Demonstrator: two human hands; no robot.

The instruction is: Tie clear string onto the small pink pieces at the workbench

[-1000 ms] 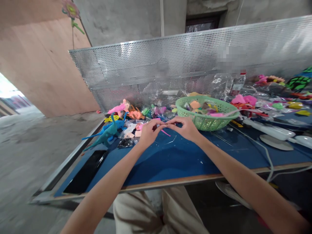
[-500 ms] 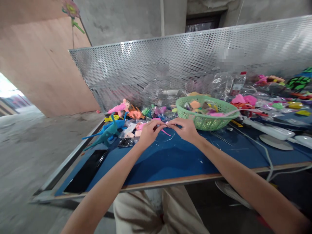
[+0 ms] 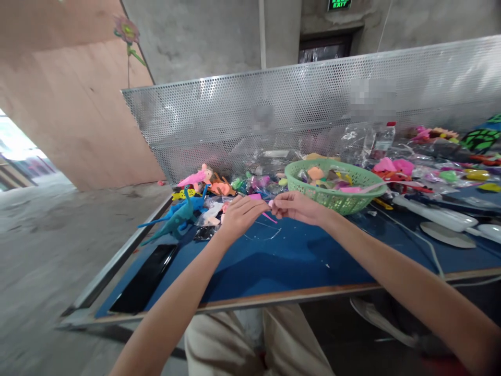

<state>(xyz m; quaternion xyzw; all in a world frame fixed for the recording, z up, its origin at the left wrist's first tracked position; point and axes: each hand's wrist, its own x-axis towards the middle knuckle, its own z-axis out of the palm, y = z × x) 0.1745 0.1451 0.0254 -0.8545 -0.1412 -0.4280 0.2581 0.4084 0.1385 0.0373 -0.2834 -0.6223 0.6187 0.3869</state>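
My two hands meet above the blue table (image 3: 266, 266), fingertips almost touching. Between the fingers of my right hand (image 3: 294, 207) is a small pale pink piece (image 3: 271, 203), pinched at its edge. My left hand (image 3: 243, 215) has its fingers pressed together, pointing at that piece; its thumb and whatever it grips are hidden. Behind the left fingers shows a bright pink piece (image 3: 255, 197), and a thin pink strip (image 3: 270, 217) lies below the fingertips. Small clear packets with pale pieces (image 3: 211, 213) lie left of my left hand.
A green basket (image 3: 324, 198) of soft coloured pieces stands right of my hands. Toy dinosaurs (image 3: 182, 216) and a black phone (image 3: 144, 279) are on the left. A white glue gun (image 3: 434, 211) with a cable lies right. A perforated metal panel (image 3: 235, 115) closes the back.
My left fingers have straightened and pressed together over the small piece, while my right fingers have curled more around it. The view has tilted up slightly.
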